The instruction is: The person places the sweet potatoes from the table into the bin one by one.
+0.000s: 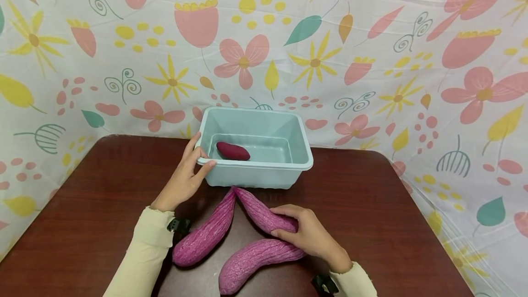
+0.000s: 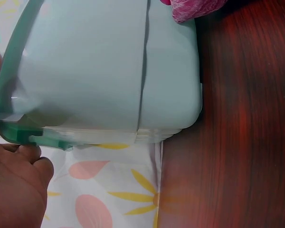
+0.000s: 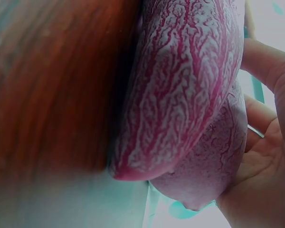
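Note:
A light blue plastic basin (image 1: 255, 173) stands near the table's back edge. My left hand (image 1: 183, 182) grips its rim at the front left corner; the left wrist view shows the fingers by the rim from outside. Inside lies a small dark red sweet potato (image 1: 233, 151). In front are three long purple vegetables with ridged, wrinkled skin. My right hand (image 1: 309, 230) holds the right one (image 1: 261, 212) between thumb and fingers at its near end, its thin tip by the basin. The curved front one (image 1: 260, 258) lies just below that hand. The left one (image 1: 206, 237) lies slanted near my left wrist.
The dark wooden table (image 1: 371, 205) extends to both sides of the basin. Right behind it hangs a white cloth (image 1: 264, 58) printed with flowers and leaves. Black straps (image 1: 323, 283) with cameras sit at both wrists, by the pale sleeves.

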Available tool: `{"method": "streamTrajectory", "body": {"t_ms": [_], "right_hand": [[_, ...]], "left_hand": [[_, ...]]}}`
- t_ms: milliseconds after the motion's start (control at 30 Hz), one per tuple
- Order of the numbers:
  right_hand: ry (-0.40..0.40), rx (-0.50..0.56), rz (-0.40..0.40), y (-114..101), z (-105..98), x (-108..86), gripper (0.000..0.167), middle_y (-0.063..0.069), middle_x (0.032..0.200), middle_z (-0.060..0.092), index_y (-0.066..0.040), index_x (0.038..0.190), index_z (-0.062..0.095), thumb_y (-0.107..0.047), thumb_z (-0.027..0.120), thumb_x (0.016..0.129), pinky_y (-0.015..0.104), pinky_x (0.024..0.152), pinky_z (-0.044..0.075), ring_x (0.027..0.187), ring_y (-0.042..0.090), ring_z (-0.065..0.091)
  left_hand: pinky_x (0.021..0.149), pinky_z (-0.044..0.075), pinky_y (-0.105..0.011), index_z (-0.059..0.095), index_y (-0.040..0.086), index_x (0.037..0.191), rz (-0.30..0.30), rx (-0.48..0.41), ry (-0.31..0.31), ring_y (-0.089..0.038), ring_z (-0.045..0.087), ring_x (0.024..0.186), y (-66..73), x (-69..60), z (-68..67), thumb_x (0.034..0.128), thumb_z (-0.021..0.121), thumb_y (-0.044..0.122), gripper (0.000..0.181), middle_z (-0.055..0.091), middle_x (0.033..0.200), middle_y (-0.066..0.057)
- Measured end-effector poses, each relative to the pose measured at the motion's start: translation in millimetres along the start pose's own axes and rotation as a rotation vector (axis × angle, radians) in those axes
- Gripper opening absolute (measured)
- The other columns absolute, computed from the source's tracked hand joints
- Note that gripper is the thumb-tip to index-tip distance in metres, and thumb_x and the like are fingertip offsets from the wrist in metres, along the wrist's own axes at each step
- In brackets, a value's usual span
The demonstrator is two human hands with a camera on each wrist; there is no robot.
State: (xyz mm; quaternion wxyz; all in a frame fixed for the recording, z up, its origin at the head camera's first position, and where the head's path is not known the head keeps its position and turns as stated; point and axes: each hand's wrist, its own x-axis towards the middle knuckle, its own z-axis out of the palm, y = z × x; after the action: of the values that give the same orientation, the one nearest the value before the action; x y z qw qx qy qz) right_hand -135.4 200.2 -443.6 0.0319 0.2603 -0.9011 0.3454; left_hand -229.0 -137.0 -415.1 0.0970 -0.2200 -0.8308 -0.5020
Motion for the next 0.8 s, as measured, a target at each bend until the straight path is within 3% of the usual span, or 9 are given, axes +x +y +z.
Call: {"method": "streamTrajectory", "body": {"t_ms": [400,800], "right_hand": [[-0.011,-0.014,0.061,-4.6,0.4,0.7,0.04,-0.004,0.116,0.075,-0.022,0.121,0.071,-0.026,0.084,0.083,0.026,0.089,0.054,0.102,0.006,0.066],[0.046,-0.025,0.051,-9.9,-2.8,0.2,0.043,-0.002,0.116,0.075,-0.021,0.121,0.072,-0.021,0.085,0.08,0.028,0.09,0.055,0.105,0.009,0.068]], "left_hand": [[0.114,0.03,-0.066,0.046,0.014,0.098,0.005,0.009,0.001,-0.033,0.01,0.158,-2.3,-1.1,-0.2,0.1042,0.056,0.03,0.02,0.005,0.171,-0.005],[0.113,0.032,-0.067,0.046,0.013,0.098,0.007,0.015,-0.006,-0.034,0.01,0.158,-1.3,-0.3,0.2,0.1042,0.056,0.031,0.021,0.004,0.171,-0.006]]}}
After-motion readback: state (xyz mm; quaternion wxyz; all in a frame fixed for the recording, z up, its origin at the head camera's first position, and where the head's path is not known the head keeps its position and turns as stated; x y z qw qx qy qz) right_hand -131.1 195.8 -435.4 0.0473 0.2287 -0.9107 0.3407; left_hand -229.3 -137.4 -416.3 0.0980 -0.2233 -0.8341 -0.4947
